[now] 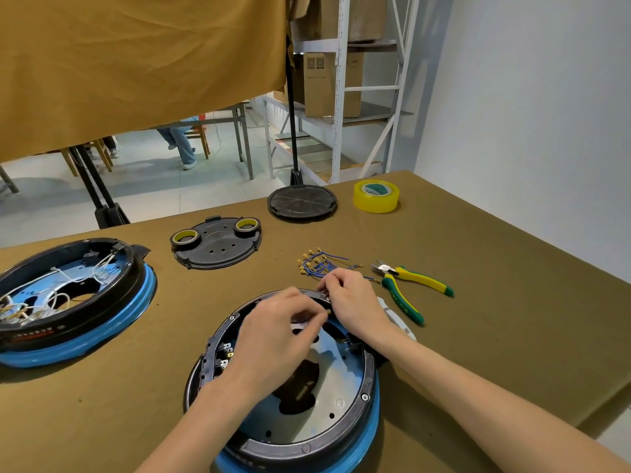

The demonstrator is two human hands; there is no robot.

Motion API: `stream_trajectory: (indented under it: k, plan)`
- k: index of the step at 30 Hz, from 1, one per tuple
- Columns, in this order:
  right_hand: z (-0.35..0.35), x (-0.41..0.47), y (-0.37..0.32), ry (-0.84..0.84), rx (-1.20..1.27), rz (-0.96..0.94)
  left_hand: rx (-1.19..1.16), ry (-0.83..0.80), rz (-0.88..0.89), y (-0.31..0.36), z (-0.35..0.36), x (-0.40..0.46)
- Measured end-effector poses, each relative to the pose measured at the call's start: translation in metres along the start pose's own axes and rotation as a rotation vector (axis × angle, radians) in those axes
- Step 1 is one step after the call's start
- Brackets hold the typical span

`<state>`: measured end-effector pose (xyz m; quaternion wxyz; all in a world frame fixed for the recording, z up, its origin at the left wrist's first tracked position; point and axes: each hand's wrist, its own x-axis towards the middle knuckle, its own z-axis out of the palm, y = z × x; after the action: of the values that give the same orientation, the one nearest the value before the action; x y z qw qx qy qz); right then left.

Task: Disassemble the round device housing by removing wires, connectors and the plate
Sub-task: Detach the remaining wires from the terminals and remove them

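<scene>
Round blue-rimmed housing sits on bench right in front, metal plate in place inside. Left hand over its middle, fingers curled, pinching small brass connector. Right hand at far rim, fingers curled, can't tell on what. Blue wires piled just behind, cutters beside.

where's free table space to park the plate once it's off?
Bare cloth lies right of the pliers, out to the table edge, and between the near housing and the second housing. Crowded: the blue wire pile beyond the right hand, and the black covers behind.
</scene>
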<state>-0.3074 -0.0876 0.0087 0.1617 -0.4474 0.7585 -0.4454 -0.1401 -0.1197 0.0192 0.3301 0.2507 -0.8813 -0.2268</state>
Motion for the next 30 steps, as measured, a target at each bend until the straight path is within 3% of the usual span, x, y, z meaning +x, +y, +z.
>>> stream_trajectory:
  k: [2, 4, 9, 14, 18, 22, 26, 30]
  plan:
    - [-0.003, -0.005, -0.006, 0.058, 0.077, -0.043, -0.129, 0.180, -0.085, -0.002, -0.006, 0.002]
    - [-0.010, -0.013, -0.013, 0.086, 0.140, -0.157, -0.248, 0.253, -0.177, -0.002, -0.010, 0.003]
    - [-0.023, -0.035, -0.027, -0.295, 0.104, -0.316, -0.619, 0.307, -0.294, 0.002, -0.017, 0.007]
    - [-0.019, -0.037, -0.032, -0.137, 0.082, -0.431, -0.760, 0.287, -0.342, 0.001, -0.021, 0.008]
    - [-0.016, -0.021, -0.025, -0.057, 0.042, -0.434, -0.631, 0.243, -0.359, -0.009, -0.028, 0.011]
    - [-0.012, 0.014, -0.014, 0.090, -0.062, -0.284, -0.173, 0.067, -0.260, -0.026, -0.043, 0.006]
    - [-0.005, 0.052, -0.006, 0.041, -0.209, -0.125, 0.016, -0.108, -0.175, -0.036, -0.046, -0.002]
    - [0.003, 0.073, -0.001, 0.016, -0.343, -0.031, 0.038, -0.072, -0.154, -0.043, -0.048, 0.000]
